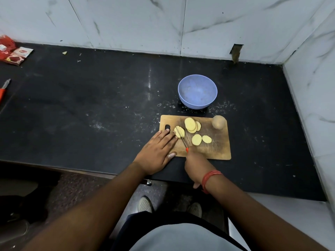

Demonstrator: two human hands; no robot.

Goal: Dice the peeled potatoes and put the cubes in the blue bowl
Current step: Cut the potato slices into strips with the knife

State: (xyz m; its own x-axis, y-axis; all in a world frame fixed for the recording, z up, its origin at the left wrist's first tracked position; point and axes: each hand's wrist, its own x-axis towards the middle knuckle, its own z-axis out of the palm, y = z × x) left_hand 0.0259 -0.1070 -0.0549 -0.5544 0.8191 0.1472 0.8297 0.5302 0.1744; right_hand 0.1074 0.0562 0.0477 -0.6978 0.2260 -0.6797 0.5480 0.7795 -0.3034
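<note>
A wooden cutting board (217,149) lies on the black counter. Several yellow potato slices (192,125) lie on it, and a whole potato (219,121) stands at its far right corner. My left hand (157,151) lies flat, with straight fingers pressing a small stack of slices (179,132) at the board's left. My right hand (194,164) grips a red-handled knife (182,138) whose blade rests across that stack. The blue bowl (197,93) stands behind the board with nothing in it.
Marble walls close off the back and the right side. Red packets (12,53) lie at the far left, with a red-handled tool (4,88) below them. The counter (90,105) carries white specks. My shoes (145,204) show on the floor below.
</note>
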